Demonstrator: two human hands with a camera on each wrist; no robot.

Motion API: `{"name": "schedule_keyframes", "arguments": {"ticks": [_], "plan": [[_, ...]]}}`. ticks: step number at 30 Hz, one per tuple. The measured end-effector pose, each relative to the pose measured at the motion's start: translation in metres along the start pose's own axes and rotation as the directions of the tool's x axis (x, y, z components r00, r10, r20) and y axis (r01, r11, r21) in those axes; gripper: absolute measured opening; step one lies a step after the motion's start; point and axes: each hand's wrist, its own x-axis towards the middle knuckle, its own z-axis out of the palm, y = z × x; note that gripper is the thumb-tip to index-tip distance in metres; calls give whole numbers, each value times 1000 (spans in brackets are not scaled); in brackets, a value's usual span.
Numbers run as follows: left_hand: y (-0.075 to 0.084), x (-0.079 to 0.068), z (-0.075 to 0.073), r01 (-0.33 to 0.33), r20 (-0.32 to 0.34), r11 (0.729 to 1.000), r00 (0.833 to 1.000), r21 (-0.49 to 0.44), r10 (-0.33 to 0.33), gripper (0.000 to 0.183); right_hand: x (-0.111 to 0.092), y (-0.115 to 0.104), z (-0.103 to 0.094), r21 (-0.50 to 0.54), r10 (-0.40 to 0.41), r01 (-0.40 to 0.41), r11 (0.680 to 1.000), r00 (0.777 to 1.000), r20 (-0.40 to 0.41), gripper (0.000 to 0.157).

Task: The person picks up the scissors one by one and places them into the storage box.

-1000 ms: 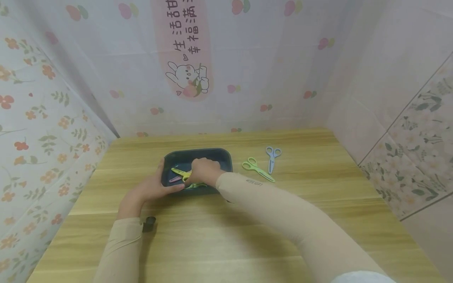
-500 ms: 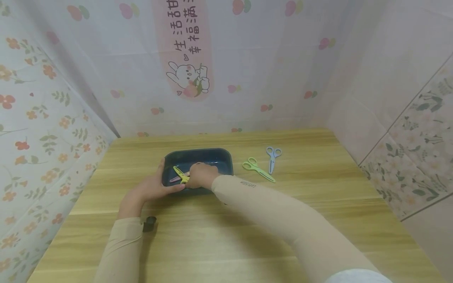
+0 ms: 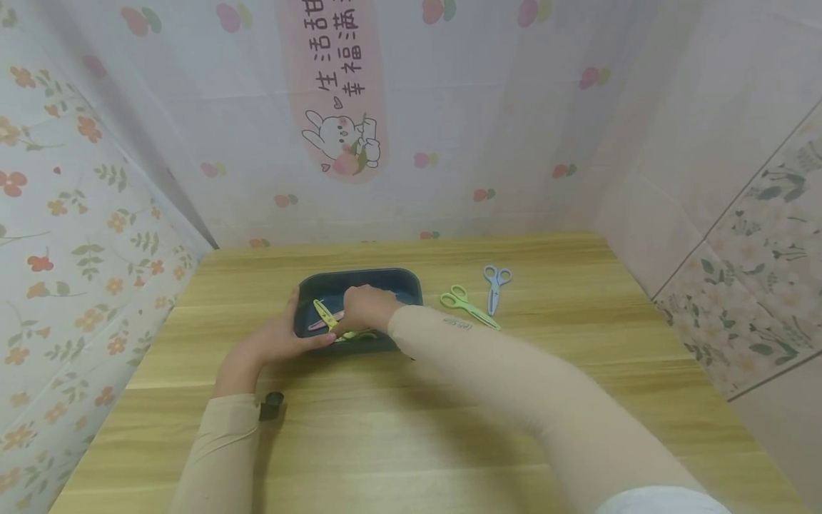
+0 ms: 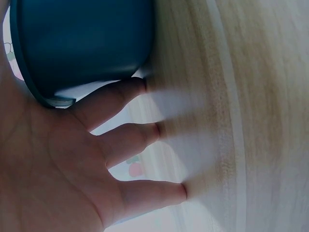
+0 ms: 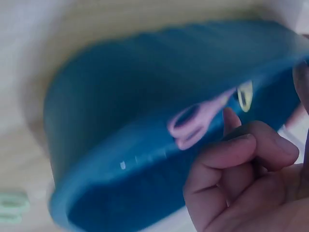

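On wood table [image 3: 359, 442], braces tray [image 3: 327, 283] with left hand [image 3: 272, 343] spread, can't tell if pinching, with right hand [image 3: 369, 308], yellow scissors [image 3: 325, 314]: likely light, stiff, best held by handles.

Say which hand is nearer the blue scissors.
Right. The right hand is in the tray, left of the blue scissors; the left hand is farther, at the tray's left end.

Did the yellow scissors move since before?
Yes. Against the tray in the head view, the yellow scissors turned: their tip points more toward its far side.
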Motion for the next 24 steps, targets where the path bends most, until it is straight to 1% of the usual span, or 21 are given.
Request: {"name": "schedule_keyframes", "arguments": {"ticks": [2,6,8,10,12,15,18,19,21,23,24], "plan": [[0,0,0,-7,-8,1000,1000,3,7,140,-5,0,-11,-6,-15,15,1000,1000,-1,50],[-1,1,1,-11,-20,1000,1000,9,11,139,-10,3,-32,-1,-45,45,999,999,6,43],[0,1,1,-11,-22,1000,1000,13,11,139,-8,6,-41,1,-50,50,999,999,4,45],[0,0,1,-10,-22,1000,1000,18,10,140,-8,9,-49,30,-70,70,997,998,1,46],[0,0,1,-5,-22,1000,1000,20,5,140,-9,11,-56,46,-83,84,995,996,-22,54],[1,-1,0,4,-14,1000,1000,17,-4,141,-11,15,-67,42,-90,92,995,995,-34,66],[2,-1,0,10,-10,1000,1000,10,-10,142,-16,18,-78,-6,-88,88,996,995,-38,77],[2,-1,0,9,-10,1000,1000,7,-9,142,-17,20,-82,-3,-87,87,996,995,-38,80],[2,-1,0,6,-14,1000,1000,1,-6,142,-21,24,-90,3,-78,78,997,996,-46,80],[3,-1,0,4,-15,1000,1000,0,-4,142,-25,29,-98,27,-49,50,998,997,-62,80],[3,-1,0,4,-15,1000,1000,-1,-4,142,-27,32,-101,40,-43,46,998,997,-71,75]]}}
